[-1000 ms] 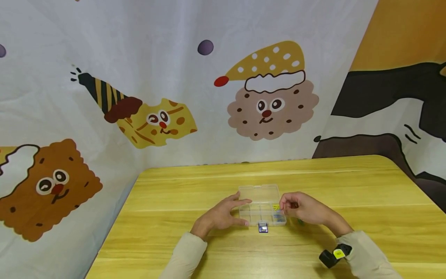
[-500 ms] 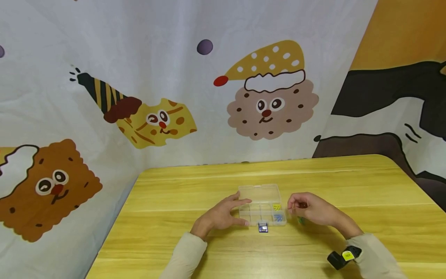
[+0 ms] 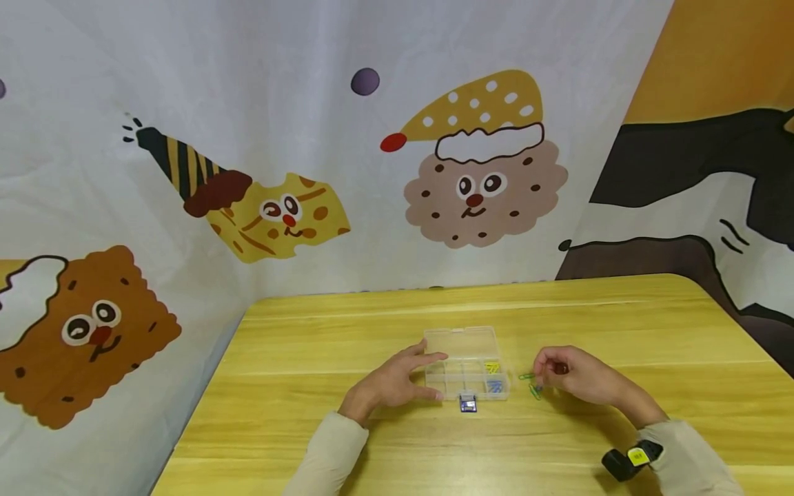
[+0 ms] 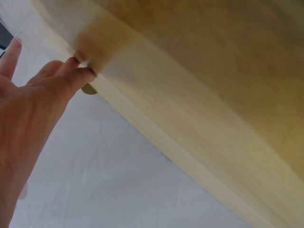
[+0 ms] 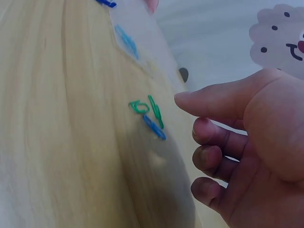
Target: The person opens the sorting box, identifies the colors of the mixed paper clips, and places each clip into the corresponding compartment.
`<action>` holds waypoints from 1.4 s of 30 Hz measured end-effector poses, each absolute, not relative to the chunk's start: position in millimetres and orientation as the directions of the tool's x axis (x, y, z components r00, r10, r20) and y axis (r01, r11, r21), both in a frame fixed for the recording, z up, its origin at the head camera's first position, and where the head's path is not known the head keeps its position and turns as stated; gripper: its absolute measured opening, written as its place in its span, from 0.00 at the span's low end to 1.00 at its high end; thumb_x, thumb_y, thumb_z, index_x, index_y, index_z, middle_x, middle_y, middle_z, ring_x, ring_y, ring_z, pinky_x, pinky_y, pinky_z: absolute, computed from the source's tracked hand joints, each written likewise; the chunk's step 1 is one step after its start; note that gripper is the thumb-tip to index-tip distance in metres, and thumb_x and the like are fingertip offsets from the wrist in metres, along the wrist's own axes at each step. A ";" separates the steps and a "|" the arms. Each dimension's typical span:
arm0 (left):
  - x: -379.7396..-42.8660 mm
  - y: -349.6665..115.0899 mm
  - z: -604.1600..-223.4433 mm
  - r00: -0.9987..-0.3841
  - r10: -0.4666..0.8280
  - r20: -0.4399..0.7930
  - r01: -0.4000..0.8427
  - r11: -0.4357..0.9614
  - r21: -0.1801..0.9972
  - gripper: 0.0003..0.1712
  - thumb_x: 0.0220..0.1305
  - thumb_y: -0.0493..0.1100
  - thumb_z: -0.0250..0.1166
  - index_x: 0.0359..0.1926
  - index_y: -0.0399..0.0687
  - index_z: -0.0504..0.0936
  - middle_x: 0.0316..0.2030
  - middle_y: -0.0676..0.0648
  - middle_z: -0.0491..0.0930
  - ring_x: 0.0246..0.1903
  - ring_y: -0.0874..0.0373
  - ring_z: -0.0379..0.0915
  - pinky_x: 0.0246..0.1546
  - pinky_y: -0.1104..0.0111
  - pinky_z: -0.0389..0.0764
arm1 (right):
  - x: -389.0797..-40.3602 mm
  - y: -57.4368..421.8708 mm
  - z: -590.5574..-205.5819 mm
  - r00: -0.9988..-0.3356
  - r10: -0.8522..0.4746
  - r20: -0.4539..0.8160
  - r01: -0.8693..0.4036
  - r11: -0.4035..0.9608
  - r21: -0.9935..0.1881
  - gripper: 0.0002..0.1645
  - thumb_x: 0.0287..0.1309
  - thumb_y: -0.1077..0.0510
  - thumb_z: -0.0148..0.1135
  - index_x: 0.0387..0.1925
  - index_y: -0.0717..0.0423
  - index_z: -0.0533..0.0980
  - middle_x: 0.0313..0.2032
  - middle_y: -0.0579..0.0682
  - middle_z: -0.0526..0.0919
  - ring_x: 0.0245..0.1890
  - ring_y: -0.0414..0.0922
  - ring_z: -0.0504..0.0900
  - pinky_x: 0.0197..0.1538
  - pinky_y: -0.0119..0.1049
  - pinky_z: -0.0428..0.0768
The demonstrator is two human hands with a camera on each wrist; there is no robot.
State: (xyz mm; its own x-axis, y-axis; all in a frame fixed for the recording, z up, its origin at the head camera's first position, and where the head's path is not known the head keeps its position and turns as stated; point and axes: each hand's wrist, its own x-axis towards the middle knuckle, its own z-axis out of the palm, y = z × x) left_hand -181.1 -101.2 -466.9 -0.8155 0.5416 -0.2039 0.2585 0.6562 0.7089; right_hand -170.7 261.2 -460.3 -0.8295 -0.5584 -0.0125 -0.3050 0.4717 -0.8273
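A clear plastic compartment box (image 3: 454, 377) lies with its lid (image 3: 462, 342) folded back. Yellow paper clips (image 3: 492, 368) fill one right-hand compartment, and blue paper clips (image 3: 494, 387) the one nearer the person. Spread across the box's left side, the left hand (image 3: 397, 377) touches it with fairly straight fingers and thumb. To the right of the box, the right hand (image 3: 573, 372) hovers by loose paper clips, fingers loosely bent, nothing visible between them. The right wrist view shows two green paper clips (image 5: 156, 112) and a blue paper clip (image 5: 154, 127) on the wood, apart from the thumb.
A small blue-and-white piece (image 3: 468, 404) sits at the box's front edge, by the latch. The wooden table (image 3: 298, 344) meets a cartoon-printed cloth (image 3: 298, 83) behind and to the left. A black device (image 3: 629, 460) is strapped to the right wrist.
The right hand has drawn away from the box's right compartments toward the loose clips, uncovering the yellow and blue clips inside and the green ones on the table. The left hand stays put.
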 end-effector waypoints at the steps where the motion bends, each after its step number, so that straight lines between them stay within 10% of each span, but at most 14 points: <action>1: -181.1 -101.1 -466.7 -0.816 0.541 -0.204 0.259 0.657 0.708 0.38 0.58 0.59 0.71 0.69 0.75 0.70 0.78 0.46 0.49 0.76 0.45 0.45 0.70 0.45 0.57 | -170.9 262.1 -461.1 -0.831 -0.557 -0.017 -0.301 0.474 -0.828 0.03 0.63 0.70 0.59 0.36 0.61 0.77 0.28 0.48 0.79 0.27 0.34 0.71 0.29 0.30 0.71; 42: -181.9 -100.7 -462.5 -0.805 0.555 -0.210 0.264 0.651 0.711 0.38 0.59 0.58 0.71 0.70 0.69 0.70 0.78 0.44 0.47 0.76 0.44 0.44 0.71 0.45 0.55 | -181.0 276.5 -471.4 -0.781 -0.602 -0.165 -0.169 0.459 -0.872 0.06 0.63 0.65 0.63 0.42 0.63 0.78 0.23 0.42 0.67 0.22 0.34 0.65 0.26 0.32 0.64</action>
State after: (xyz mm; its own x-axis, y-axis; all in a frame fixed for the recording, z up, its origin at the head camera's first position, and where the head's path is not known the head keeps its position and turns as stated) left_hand -181.9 -100.7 -462.5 -0.8047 0.5553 -0.2098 0.2640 0.6514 0.7113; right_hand -181.0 276.5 -471.4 -0.7810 -0.6023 -0.1653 -0.1690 0.4586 -0.8724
